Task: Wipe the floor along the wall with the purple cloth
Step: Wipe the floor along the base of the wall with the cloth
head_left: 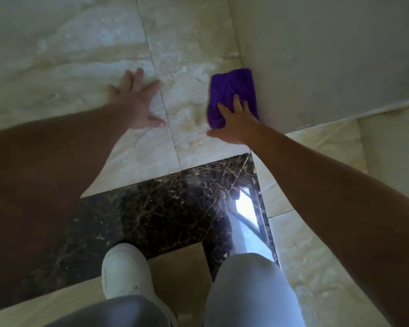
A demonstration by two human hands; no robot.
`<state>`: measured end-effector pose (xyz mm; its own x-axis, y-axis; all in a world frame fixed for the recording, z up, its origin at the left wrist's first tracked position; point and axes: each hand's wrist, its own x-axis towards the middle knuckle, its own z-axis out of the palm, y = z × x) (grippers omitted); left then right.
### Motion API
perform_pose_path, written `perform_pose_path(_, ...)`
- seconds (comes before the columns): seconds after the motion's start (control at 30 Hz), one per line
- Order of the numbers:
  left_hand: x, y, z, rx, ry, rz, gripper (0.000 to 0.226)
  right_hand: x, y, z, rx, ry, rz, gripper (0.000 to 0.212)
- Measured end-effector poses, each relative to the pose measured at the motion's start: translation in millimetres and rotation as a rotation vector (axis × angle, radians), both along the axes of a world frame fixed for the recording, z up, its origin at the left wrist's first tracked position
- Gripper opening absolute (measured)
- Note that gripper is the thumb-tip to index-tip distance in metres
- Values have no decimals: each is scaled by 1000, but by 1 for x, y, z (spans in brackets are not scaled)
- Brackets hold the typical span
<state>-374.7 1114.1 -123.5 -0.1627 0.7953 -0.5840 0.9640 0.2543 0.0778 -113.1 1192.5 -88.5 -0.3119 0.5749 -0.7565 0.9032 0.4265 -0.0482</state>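
Note:
The purple cloth (232, 94) lies flat on the cream marble floor (189, 67), its right edge against the foot of the pale wall (316, 55). My right hand (235, 125) presses down on the cloth's near end, fingers spread over it and thumb on the tile beside it. My left hand (134, 100) rests flat on the floor about a tile seam to the left, fingers apart and holding nothing.
The wall ends in a corner just right of my right hand, with more cream tile beyond. A dark veined marble strip (156, 208) runs below my hands. My white shoe (125, 270) and grey trouser knees (250, 291) are at the bottom.

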Motion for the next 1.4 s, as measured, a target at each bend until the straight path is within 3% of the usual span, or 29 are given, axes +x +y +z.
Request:
perform_pose_path(0.17,-7,7,15,-55,-98,-1,112,-21,13,20,-97,-124,-15,113)
perform_pose_path(0.33,-5,10,19,-81,-131,-4,101,-31,35,24,-147,-136,-1,112)
perform_pose_path(0.4,-17,18,25,-35,-90,-50,85,-35,44,24,-126,-110,-7,112)
perform_pose_path(0.47,-44,34,22,132,32,-101,73,-45,61,13,-78,-71,-10,112)
perform_pose_path(0.57,-87,65,10,270,108,-51,81,-66,92,-5,-41,-57,-56,112)
perform_pose_path(0.73,-125,94,-1,173,32,160,114,-104,142,-11,29,-16,-30,111)
perform_pose_path(0.87,-148,94,-8,140,29,279,127,-137,184,-10,41,-23,-25,106)
perform_pose_path(1.4,-174,108,-14,55,-89,383,128,-246,326,-21,154,5,15,108)
